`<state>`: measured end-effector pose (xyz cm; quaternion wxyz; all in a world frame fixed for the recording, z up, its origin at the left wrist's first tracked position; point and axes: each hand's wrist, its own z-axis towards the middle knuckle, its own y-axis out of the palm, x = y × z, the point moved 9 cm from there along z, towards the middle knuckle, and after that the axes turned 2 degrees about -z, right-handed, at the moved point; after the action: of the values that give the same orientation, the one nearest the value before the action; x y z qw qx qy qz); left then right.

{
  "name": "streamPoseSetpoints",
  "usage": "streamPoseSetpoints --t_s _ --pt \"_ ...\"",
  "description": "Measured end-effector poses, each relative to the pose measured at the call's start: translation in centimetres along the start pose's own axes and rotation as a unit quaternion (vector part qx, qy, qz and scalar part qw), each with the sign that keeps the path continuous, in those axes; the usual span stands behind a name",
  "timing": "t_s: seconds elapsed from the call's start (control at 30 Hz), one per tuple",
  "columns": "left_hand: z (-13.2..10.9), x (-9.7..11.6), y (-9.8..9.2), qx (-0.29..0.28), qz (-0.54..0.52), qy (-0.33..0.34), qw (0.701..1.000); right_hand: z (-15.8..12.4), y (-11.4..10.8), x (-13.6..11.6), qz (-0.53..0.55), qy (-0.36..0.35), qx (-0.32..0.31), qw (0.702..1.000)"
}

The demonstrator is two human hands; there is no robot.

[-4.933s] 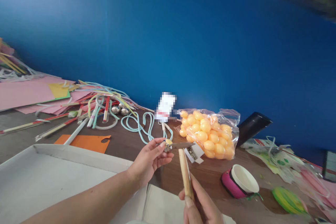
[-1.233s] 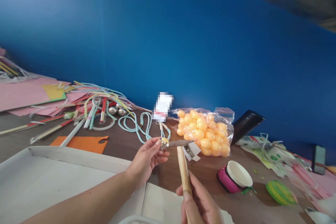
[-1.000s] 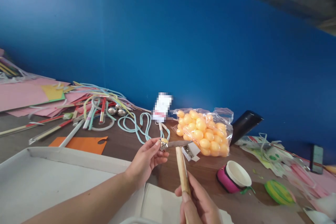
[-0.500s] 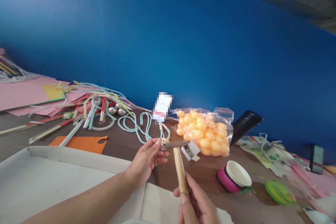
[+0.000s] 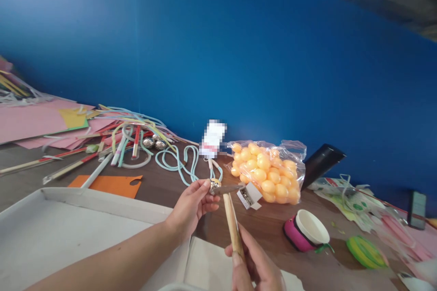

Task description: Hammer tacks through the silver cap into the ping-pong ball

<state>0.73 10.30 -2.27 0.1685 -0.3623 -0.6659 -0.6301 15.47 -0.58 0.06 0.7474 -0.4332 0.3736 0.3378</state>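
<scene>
My left hand (image 5: 194,202) pinches a cluster of small shiny silver bells (image 5: 214,187) between thumb and fingertips. A thin, flat greyish-brown strip (image 5: 231,188) extends rightward from the cluster; what it is made of I cannot tell. My right hand (image 5: 254,263) is closed round the lower part of a pale wooden stick (image 5: 232,223), which points up and slightly left. The stick's top end is just below the strip, and I cannot tell whether they touch. Close by on the right, a small open white box (image 5: 250,196) has tiny silvery pieces inside.
Behind the box lies a clear bag of orange balls (image 5: 269,175). A pink-and-white cup (image 5: 305,232), a green-yellow ring (image 5: 365,251) and a black cylinder (image 5: 322,163) are on the right. On the left are a white tray (image 5: 102,211), orange paper (image 5: 109,186) and a light-blue cord (image 5: 174,161).
The view has shifted slightly, so the scene sits a little further right. Relative to the bells and strip, the wooden stick has moved slightly left. Both hands keep their grips.
</scene>
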Motion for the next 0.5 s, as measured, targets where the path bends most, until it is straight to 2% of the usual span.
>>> streamPoseSetpoints --t_s 0.5 --pt "0.03 -0.02 -0.13 0.006 -0.004 0.001 1.0 -0.06 -0.2 -0.39 -0.014 -0.016 0.011 1.0"
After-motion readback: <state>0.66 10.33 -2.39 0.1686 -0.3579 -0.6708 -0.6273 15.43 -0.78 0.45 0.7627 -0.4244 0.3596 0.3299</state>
